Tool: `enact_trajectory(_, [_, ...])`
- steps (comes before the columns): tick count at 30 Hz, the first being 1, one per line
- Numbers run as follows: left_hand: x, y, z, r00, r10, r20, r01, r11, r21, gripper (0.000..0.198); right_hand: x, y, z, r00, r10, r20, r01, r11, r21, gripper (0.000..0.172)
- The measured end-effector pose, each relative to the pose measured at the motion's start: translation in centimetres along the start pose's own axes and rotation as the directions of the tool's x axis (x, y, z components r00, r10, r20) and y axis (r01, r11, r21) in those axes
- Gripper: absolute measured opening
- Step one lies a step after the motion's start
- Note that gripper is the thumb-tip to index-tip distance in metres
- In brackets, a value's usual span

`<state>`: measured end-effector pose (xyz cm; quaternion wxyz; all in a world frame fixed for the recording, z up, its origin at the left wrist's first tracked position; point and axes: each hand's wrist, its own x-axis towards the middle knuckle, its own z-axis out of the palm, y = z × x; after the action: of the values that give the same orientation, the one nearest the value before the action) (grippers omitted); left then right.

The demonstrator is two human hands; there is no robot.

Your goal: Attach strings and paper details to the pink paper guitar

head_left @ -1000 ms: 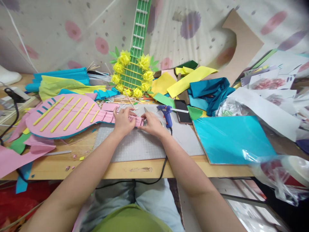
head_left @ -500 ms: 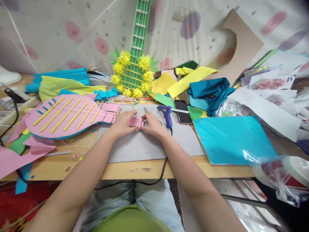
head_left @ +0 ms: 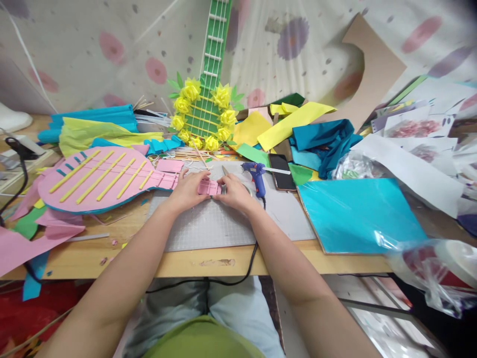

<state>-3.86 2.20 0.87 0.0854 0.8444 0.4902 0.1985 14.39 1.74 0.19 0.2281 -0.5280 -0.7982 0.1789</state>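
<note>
Head view: the left hand (head_left: 188, 190) grips the neck (head_left: 208, 187) of the pink guitar (head_left: 106, 178), whose body lies left of it; the right hand (head_left: 234, 193) pinches the neck's end, presumably to steady it.

A bare left forearm (head_left: 128, 256) and right forearm (head_left: 286, 248) reach forward from the lower edge of the view, slanting inward like two sides of a triangle until the hands nearly meet. The left hand (head_left: 186, 191), back upward, arches with its fingers bent and pointing forward, the thumb stretched across toward the right. Opposite, the right hand (head_left: 235, 194) angles leftward, its fingers bent and its thumb extended just beside the other thumb, both wrists close to straight.
</note>
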Motion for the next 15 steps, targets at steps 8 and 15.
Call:
enact_trajectory(8, [0.03, 0.15, 0.06, 1.0, 0.002, -0.006, -0.002, 1.0, -0.004, 0.06, -0.02, 0.06, 0.01, 1.0, 0.016, -0.002, -0.016, 1.0, 0.021, 0.034])
enact_trajectory(15, [0.27, 0.04, -0.13, 0.999, -0.044, -0.026, 0.044, 0.999, -0.004, 0.058, 0.0, 0.32, -0.16, 1.0, 0.024, 0.002, -0.024, 0.997, 0.069, 0.034])
